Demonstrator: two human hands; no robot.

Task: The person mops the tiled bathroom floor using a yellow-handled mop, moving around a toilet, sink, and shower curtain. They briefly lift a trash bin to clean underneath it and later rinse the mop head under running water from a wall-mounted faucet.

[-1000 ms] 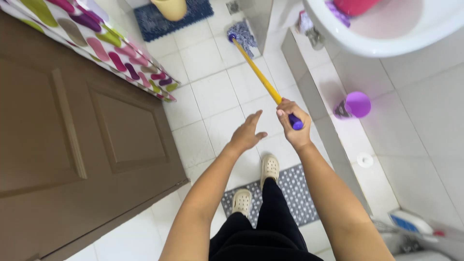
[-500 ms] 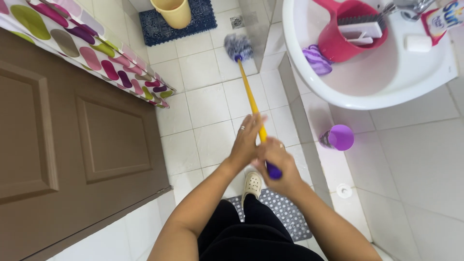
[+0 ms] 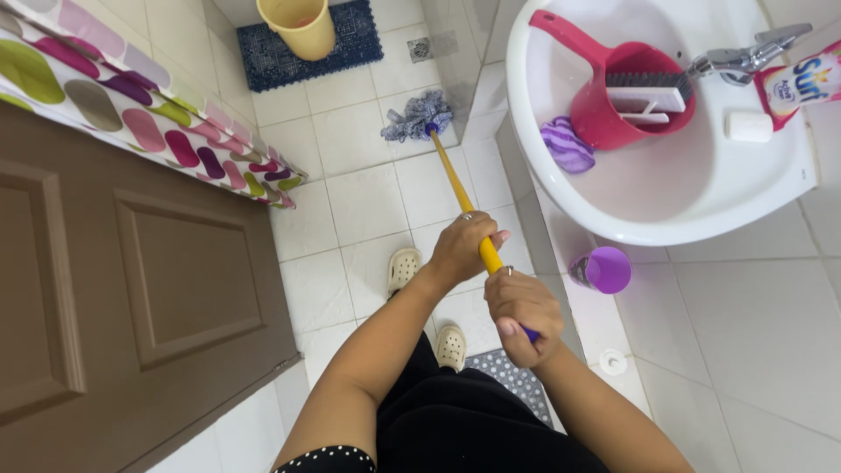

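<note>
Gripping yellow mop handle (image 3: 457,188), left hand (image 3: 462,248) above right hand (image 3: 523,307)

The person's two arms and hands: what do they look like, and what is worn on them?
Both forearms are bare. The left hand and the right hand each wear a thin silver-coloured ring. At the left upper arm, the edge of a black sleeve with white dots shows. No gloves; no watch is visible.

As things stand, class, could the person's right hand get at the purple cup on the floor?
Probably yes. The right hand grips the end of the yellow mop handle, and the purple cup stands just beside it below the sink with nothing between; the hand must let go first.
</note>
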